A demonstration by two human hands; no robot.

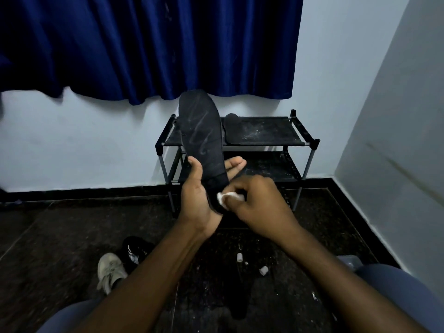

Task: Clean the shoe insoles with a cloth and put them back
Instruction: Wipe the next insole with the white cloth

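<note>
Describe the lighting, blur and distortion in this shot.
Head view: dim bluish light; the black insole barely separates from the dark rack behind; wide-angle lens bows the skirting line; the cloth in the right hand looks slightly soft.

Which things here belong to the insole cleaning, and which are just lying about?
Job: insole in left hand; white cloth in right hand; second insole on rack; probably the black shoe.
Lying about: pale shoe; two small white pieces on the floor; blue curtain.
</note>
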